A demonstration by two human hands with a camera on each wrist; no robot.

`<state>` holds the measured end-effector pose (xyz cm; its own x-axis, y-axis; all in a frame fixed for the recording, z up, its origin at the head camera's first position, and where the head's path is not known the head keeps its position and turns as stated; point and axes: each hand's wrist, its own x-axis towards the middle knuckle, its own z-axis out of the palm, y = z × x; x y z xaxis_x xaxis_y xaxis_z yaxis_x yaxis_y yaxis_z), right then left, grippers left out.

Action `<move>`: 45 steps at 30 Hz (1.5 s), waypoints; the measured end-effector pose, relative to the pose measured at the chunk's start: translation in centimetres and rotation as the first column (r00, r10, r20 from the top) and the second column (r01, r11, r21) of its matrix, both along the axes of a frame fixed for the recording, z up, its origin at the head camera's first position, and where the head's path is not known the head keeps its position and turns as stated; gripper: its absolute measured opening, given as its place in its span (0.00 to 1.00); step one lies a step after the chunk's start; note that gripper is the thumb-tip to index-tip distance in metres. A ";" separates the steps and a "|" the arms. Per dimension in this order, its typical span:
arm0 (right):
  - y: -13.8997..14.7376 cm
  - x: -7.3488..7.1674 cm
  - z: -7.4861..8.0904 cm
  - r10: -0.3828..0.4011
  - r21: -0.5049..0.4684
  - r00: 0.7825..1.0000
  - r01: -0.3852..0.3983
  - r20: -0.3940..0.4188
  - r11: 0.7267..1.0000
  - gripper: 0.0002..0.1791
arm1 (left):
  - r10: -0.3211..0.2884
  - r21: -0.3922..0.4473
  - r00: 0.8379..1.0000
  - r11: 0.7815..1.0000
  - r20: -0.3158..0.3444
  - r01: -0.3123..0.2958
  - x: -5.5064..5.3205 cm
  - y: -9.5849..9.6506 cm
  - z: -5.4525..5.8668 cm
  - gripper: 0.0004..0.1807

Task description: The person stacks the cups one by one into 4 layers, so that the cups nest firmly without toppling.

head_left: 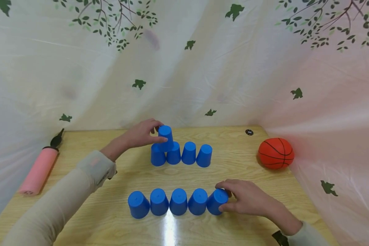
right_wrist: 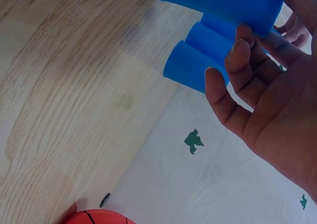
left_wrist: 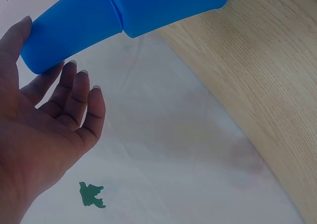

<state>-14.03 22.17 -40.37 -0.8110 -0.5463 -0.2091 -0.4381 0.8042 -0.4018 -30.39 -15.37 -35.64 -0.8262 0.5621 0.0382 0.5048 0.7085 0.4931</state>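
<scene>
My left hand [head_left: 143, 134] pinches an upside-down blue cup [head_left: 165, 136] between thumb and fingers. That cup sits over the two leftmost cups of the back row, its rim at their tops in the left wrist view. The back row has several inverted blue cups, among them one at its right end [head_left: 204, 155]. Nearer the front stands a second row of inverted blue cups [head_left: 178, 202]. At its right end, my right hand [head_left: 249, 198] grips the last cup [head_left: 216, 202] by thumb and fingertips. The right wrist view shows this cup [right_wrist: 223, 3] between thumb and fingers.
A red ball with black lines [head_left: 276, 153] lies at the right, beside the hanging sheet [head_left: 335, 136]. A small black disc [head_left: 249, 132] is near the table's back edge. On the left lies a pink hand pump [head_left: 40, 169] with a black nozzle.
</scene>
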 end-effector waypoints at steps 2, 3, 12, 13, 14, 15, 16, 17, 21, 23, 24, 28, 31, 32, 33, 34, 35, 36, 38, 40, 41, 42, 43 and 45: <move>0.1 0.0 -0.1 0.001 0.002 1.000 -0.001 -0.002 1.000 0.35 | -0.001 -0.002 1.000 1.000 0.006 0.001 -0.1 0.0 -0.1 0.33; 0.1 0.0 -0.1 0.003 0.001 1.000 -0.003 -0.005 1.000 0.35 | -0.004 -0.003 1.000 1.000 0.007 0.004 -0.1 0.0 -0.1 0.33; 0.1 0.1 -0.2 -0.004 0.010 1.000 0.004 0.004 1.000 0.35 | -0.010 -0.001 1.000 1.000 0.016 0.010 0.0 -0.1 -0.1 0.34; 0.1 0.1 -0.2 -0.005 0.010 1.000 0.005 0.004 1.000 0.35 | -0.010 0.000 1.000 1.000 0.016 0.010 0.0 0.0 -0.1 0.34; 0.1 0.1 -0.2 -0.001 0.009 1.000 0.001 0.000 1.000 0.35 | -0.011 -0.001 1.000 1.000 0.015 0.011 0.0 0.0 -0.1 0.35; 0.1 0.1 -0.2 0.002 0.006 1.000 -0.002 -0.003 1.000 0.35 | -0.010 -0.004 1.000 1.000 0.014 0.010 0.0 0.0 -0.1 0.35; 0.1 0.1 -0.2 0.003 0.005 1.000 -0.003 -0.003 1.000 0.35 | -0.008 -0.006 1.000 1.000 0.016 0.009 0.0 0.0 0.0 0.35; 0.1 0.1 -0.2 0.006 0.002 1.000 -0.006 -0.005 1.000 0.36 | -0.007 -0.007 1.000 1.000 0.019 0.008 0.0 0.0 0.0 0.35; 0.0 0.1 -0.1 0.010 -0.006 1.000 -0.010 -0.005 1.000 0.36 | -0.005 -0.010 1.000 1.000 0.026 0.005 0.0 0.1 0.0 0.35; 0.0 0.1 -0.1 0.010 -0.006 1.000 -0.010 -0.007 1.000 0.36 | -0.004 -0.006 1.000 1.000 0.030 0.004 0.0 0.1 0.0 0.35; 0.0 0.1 -0.1 0.009 -0.005 1.000 -0.009 -0.008 1.000 0.36 | -0.006 -0.006 1.000 1.000 0.029 0.006 0.0 0.1 0.0 0.35; 0.0 0.0 -0.1 0.001 -0.003 1.000 -0.001 -0.003 1.000 0.35 | -0.004 -0.003 0.999 1.000 0.043 0.004 0.0 0.1 0.1 0.36; 0.1 0.0 -0.1 -0.004 -0.003 1.000 0.004 0.004 1.000 0.35 | 0.000 0.001 0.998 1.000 0.056 0.000 -0.1 0.0 0.1 0.36; 0.1 0.0 -0.2 -0.004 -0.003 1.000 0.004 0.003 1.000 0.35 | 0.000 0.001 0.998 1.000 0.057 0.000 -0.1 0.0 0.1 0.37; 0.1 0.0 -0.1 -0.003 -0.003 1.000 0.003 0.003 1.000 0.34 | -0.001 0.001 0.998 1.000 0.056 0.001 -0.1 0.0 0.0 0.37; 0.1 0.0 -0.1 -0.001 -0.004 1.000 0.001 0.000 1.000 0.34 | -0.002 0.001 0.998 1.000 0.055 0.001 -0.1 -0.1 0.1 0.37; 0.1 0.0 -0.2 0.003 -0.004 1.000 -0.003 -0.002 1.000 0.35 | -0.002 0.001 0.999 1.000 0.054 0.002 0.0 -0.1 0.1 0.37; 0.2 0.0 -0.2 0.004 -0.003 1.000 -0.004 -0.004 1.000 0.35 | -0.002 0.001 0.998 1.000 0.055 0.002 0.0 -0.2 0.1 0.37; 0.2 0.0 -0.2 0.009 -0.006 1.000 -0.009 -0.010 1.000 0.34 | -0.002 -0.006 0.998 1.000 0.057 0.002 0.1 -0.4 0.1 0.38; 0.3 0.0 -0.2 0.010 -0.008 1.000 -0.010 -0.015 1.000 0.33 | 0.003 -0.020 0.998 1.000 0.065 -0.001 0.2 -0.7 0.0 0.39; 0.3 0.0 -0.2 0.008 -0.009 1.000 -0.008 -0.019 1.000 0.33 | 0.006 -0.029 0.997 1.000 0.071 -0.004 0.3 -0.9 -0.1 0.39; 0.4 0.0 -0.2 0.003 -0.010 1.000 -0.004 -0.024 1.000 0.33 | 0.010 -0.040 0.997 0.999 0.078 -0.007 0.4 -1.2 -0.1 0.40; 0.4 0.0 -0.1 -0.002 -0.009 1.000 0.001 -0.031 1.000 0.33 | 0.016 -0.050 0.996 0.999 0.088 -0.011 0.5 -1.5 -0.2 0.40; 0.6 0.0 0.1 -0.011 -0.011 0.999 0.011 -0.042 1.000 0.32 | 0.025 -0.077 0.995 0.997 0.100 -0.017 0.8 -2.3 -0.2 0.40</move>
